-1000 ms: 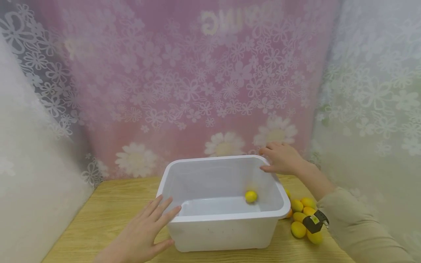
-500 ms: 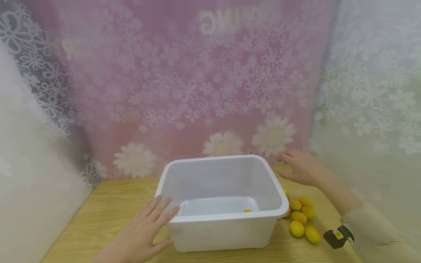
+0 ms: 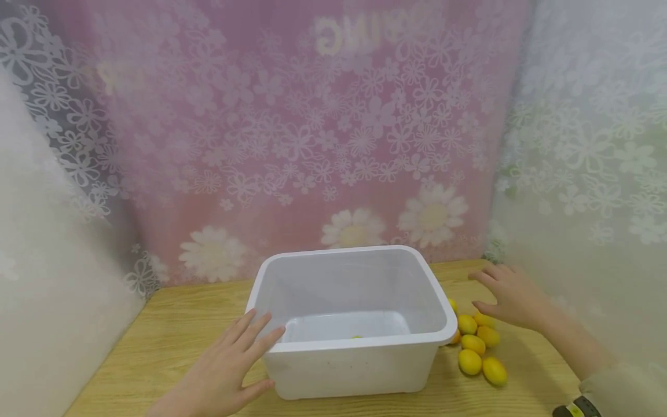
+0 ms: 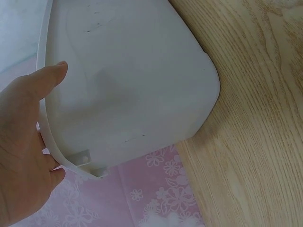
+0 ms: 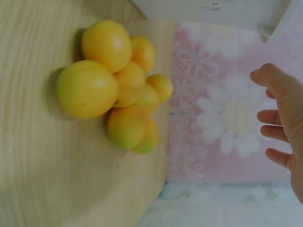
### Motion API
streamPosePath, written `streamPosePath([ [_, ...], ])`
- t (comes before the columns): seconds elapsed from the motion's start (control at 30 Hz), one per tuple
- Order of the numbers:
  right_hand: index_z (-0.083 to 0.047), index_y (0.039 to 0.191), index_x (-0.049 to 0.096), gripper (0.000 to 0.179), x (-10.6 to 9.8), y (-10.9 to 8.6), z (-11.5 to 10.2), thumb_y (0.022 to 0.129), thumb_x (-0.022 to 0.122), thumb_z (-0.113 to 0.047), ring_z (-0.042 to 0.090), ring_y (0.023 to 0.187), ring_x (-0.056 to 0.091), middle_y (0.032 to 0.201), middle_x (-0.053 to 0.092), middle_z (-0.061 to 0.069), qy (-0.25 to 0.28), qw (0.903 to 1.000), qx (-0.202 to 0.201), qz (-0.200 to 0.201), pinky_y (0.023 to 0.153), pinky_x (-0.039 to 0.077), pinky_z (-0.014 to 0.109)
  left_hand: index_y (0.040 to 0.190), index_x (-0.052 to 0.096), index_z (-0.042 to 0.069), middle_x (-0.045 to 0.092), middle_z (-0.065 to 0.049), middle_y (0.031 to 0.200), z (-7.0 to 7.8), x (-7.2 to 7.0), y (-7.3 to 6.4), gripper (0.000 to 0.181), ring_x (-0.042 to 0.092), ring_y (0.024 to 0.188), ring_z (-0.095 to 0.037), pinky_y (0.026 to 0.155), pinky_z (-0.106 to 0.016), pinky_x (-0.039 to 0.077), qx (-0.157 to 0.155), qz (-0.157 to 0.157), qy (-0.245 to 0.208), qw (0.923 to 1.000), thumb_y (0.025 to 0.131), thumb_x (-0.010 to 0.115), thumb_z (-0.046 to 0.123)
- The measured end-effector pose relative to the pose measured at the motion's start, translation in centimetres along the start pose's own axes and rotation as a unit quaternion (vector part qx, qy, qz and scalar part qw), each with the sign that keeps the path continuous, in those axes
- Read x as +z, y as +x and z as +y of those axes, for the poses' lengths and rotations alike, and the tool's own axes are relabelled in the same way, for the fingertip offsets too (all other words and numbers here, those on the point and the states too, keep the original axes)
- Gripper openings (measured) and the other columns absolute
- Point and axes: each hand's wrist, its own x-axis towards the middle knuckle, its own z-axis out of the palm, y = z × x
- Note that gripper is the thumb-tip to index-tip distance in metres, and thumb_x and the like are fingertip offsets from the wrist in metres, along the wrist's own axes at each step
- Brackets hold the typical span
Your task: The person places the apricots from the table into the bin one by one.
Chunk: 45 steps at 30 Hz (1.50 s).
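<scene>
A white plastic tub (image 3: 349, 370) stands on the wooden table. My left hand (image 3: 224, 359) rests at its near left corner, fingers spread and nearly straight over the rim; the left wrist view has the thumb (image 4: 49, 78) on the outer side. Only the top of one yellow fruit (image 3: 356, 336) shows inside the tub, above the front rim. Right of the tub lies a cluster of several small oval yellow fruits (image 3: 473, 344), some tinged orange or green. Holding nothing, my right hand (image 3: 513, 292) hovers behind and to the right of them, its fingers loosely bent.
The wooden table (image 3: 172, 336) runs back to a pink flowered curtain (image 3: 292, 174). Pale flowered sheets hang at the left (image 3: 52, 278) and at the right (image 3: 589, 231). A dark strap with a small device (image 3: 578, 408) is on the right forearm.
My right hand has moved from the tub's far right corner rightward and toward me, to the fruit cluster. The fruit in the tub rolled toward the front and left. The left hand stayed put.
</scene>
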Motion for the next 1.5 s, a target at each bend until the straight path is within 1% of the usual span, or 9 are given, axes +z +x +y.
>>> streamPosePath([
  [0.27, -0.008, 0.106, 0.064, 0.051, 2.6, -3.8, 1.3, 0.064, 0.082, -0.03, 0.024, 0.081, 0.056, 0.094, 0.059, 0.003, 0.009, 0.9971, 0.037, -0.066, 0.065, 0.048, 0.041, 0.143, 0.039, 0.017, 0.044, -0.014, 0.141, 0.0, 0.1, -0.1, 0.082, 0.041, 0.127, -0.038, 0.112, -0.019, -0.006, 0.003, 0.004, 0.003, 1.0, 0.074, 0.074, 0.044],
  [0.4, -0.009, 0.109, 0.064, 0.05, 3.5, -5.2, 1.2, 0.066, 0.081, -0.028, 0.018, 0.079, 0.055, 0.095, 0.058, 0.001, 0.039, 0.9897, 0.068, -0.12, 0.061, 0.048, 0.033, 0.145, 0.036, 0.018, 0.044, -0.013, 0.141, 0.0, 0.0, -0.1, 0.084, 0.041, 0.127, -0.038, 0.112, -0.02, -0.005, 0.003, 0.001, 0.001, 1.0, 0.074, 0.074, 0.044],
  [0.53, -0.008, 0.11, 0.063, 0.048, 4.0, -6.0, 1.2, 0.068, 0.079, -0.026, 0.014, 0.076, 0.053, 0.094, 0.057, 0.0, 0.056, 0.9828, 0.087, -0.153, 0.059, 0.046, 0.03, 0.145, 0.036, 0.019, 0.043, -0.013, 0.142, 0.0, -0.2, 0.0, 0.083, 0.04, 0.128, -0.038, 0.112, -0.037, 0.02, -0.002, -0.011, 0.003, 0.9999, 0.076, 0.072, 0.045],
  [0.63, -0.009, 0.109, 0.063, 0.046, 4.2, -6.2, 1.3, 0.068, 0.079, -0.023, 0.015, 0.077, 0.053, 0.092, 0.056, -0.001, 0.053, 0.982, 0.085, -0.16, 0.062, 0.046, 0.033, 0.146, 0.034, 0.02, 0.041, -0.013, 0.144, -0.1, -0.4, 0.1, 0.08, 0.039, 0.129, -0.039, 0.097, -0.049, 0.039, -0.006, -0.029, -0.005, 0.9996, 0.079, 0.069, 0.047],
  [0.67, -0.01, 0.109, 0.063, 0.046, 4.2, -6.3, 1.3, 0.068, 0.079, -0.023, 0.016, 0.077, 0.054, 0.092, 0.056, -0.001, 0.049, 0.9818, 0.082, -0.164, 0.062, 0.046, 0.034, 0.147, 0.032, 0.02, 0.041, -0.013, 0.144, -0.1, -0.5, 0.2, 0.079, 0.039, 0.129, -0.039, 0.096, -0.051, 0.04, -0.007, -0.036, -0.011, 0.9993, 0.081, 0.066, 0.048],
  [0.83, -0.011, 0.107, 0.064, 0.043, 4.7, -6.5, 1.3, 0.069, 0.079, -0.024, 0.017, 0.078, 0.054, 0.09, 0.055, -0.004, 0.032, 0.9796, 0.073, -0.184, 0.061, 0.045, 0.033, 0.148, 0.028, 0.022, 0.038, -0.013, 0.145, -0.2, -1.0, 0.3, 0.075, 0.036, 0.131, -0.04, 0.095, -0.054, 0.04, -0.01, -0.062, -0.027, 0.9977, 0.087, 0.055, 0.056],
  [0.97, -0.014, 0.106, 0.063, 0.042, 5.2, -6.6, 1.4, 0.069, 0.08, -0.027, 0.015, 0.077, 0.053, 0.088, 0.054, -0.006, 0.018, 0.9782, 0.069, -0.195, 0.059, 0.043, 0.03, 0.149, 0.027, 0.022, 0.038, -0.013, 0.146, -0.2, -1.2, 0.4, 0.078, 0.036, 0.131, -0.04, 0.095, -0.054, 0.04, -0.007, -0.069, -0.023, 0.9973, 0.085, 0.057, 0.055],
  [1.37, -0.012, 0.102, 0.063, 0.037, 6.1, -6.7, 1.0, 0.072, 0.078, -0.028, 0.016, 0.073, 0.051, 0.081, 0.052, -0.006, 0.03, 0.9754, 0.069, -0.207, 0.057, 0.041, 0.033, 0.147, 0.032, 0.019, 0.044, -0.013, 0.142, -0.2, -1.1, 0.3, 0.074, 0.04, 0.129, -0.039, 0.097, -0.051, 0.04, 0.011, -0.043, 0.025, 0.9987, 0.087, 0.052, 0.059],
  [1.5, -0.012, 0.103, 0.064, 0.036, 6.3, -6.6, 0.7, 0.073, 0.076, -0.028, 0.019, 0.075, 0.054, 0.083, 0.054, -0.004, 0.037, 0.9733, 0.08, -0.212, 0.058, 0.045, 0.037, 0.146, 0.034, 0.018, 0.044, -0.013, 0.142, -0.2, -0.8, 0.2, 0.075, 0.041, 0.128, -0.038, 0.097, -0.05, 0.039, 0.012, -0.038, 0.03, 0.9988, 0.086, 0.054, 0.058],
])
